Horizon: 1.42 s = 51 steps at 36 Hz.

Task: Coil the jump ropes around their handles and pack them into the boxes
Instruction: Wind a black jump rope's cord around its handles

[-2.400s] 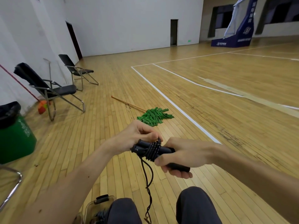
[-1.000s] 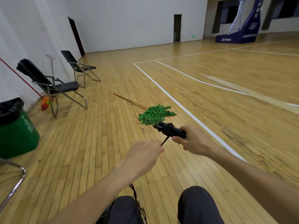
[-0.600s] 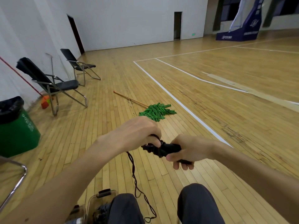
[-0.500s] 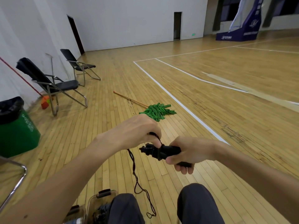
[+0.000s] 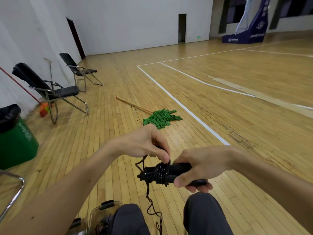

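Right hand (image 5: 201, 164) is clenched around the pair of black handles (image 5: 179, 167), fingers curled underneath and thumb pressed along the near side; the handles lie roughly level, ends pointing to the left, held in mid-air above the knees (image 5: 203, 216). Several tight turns of the black jump rope (image 5: 161, 173) sit wound around the handles just left of the right hand, touching its thumb. Left hand (image 5: 145, 144) hovers directly above that coil, fingers curled downward, thumb and forefinger tips pinching a strand of the rope where it rises off the coil; a short loop of rope shows under the palm. Fingertips of the left hand are just beside the right hand's knuckles, not touching them as far as can be told. The unwound tail (image 5: 148, 194) drops from the left end of the handles, hangs kinked between the two legs and runs out of view at the bottom edge. A clear plastic box (image 5: 94, 216) with a black latch stands on the wooden floor (image 5: 105, 133) beside the left leg; dark contents inside, too obscured to identify. Farther out: a green mop (image 5: 160, 117) with a wooden stick lies on the floor near the white court line (image 5: 186, 109); two black folding chairs (image 5: 55, 92) stand by the left wall; a green bin (image 5: 15, 145) with a black liner sits at the left edge.
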Motion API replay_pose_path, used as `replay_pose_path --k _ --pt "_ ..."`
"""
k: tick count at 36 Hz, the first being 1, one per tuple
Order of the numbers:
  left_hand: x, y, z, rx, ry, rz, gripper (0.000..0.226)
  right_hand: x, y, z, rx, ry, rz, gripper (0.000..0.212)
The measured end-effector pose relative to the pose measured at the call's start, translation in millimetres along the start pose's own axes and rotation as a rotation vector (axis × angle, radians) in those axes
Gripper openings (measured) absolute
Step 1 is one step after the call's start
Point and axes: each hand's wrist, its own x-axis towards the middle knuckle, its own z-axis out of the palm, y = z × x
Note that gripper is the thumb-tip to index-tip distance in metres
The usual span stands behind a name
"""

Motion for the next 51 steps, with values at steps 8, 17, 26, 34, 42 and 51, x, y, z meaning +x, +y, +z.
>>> replay_pose_path --k 8,17,26,34,42,51 --pt "-1 -12 12 -0.316 0.024 0.038 0.022 -11 -8 0 0.051 -0.009 -0.107 0.020" --pt "-2 -19 27 -0.601 0.129 0.090 0.036 -11 -13 -2 0.027 0.150 -0.222 0.013" --pt "-2 -37 42 -0.694 0.303 0.024 0.023 -7 -17 -1 -0.050 0.295 -0.213 0.013" --pt "-14 -36 51 -0.618 0.342 -0.214 0.046 -1 -14 -1 0.070 0.463 -0.180 0.040" --pt "-6 -24 60 -0.572 0.423 -0.221 0.032 1 -3 -11 0.092 0.570 -0.160 0.039" --pt "-5 -22 70 -0.597 0.350 -0.225 0.043 6 14 -22 0.155 0.675 -0.168 0.033"
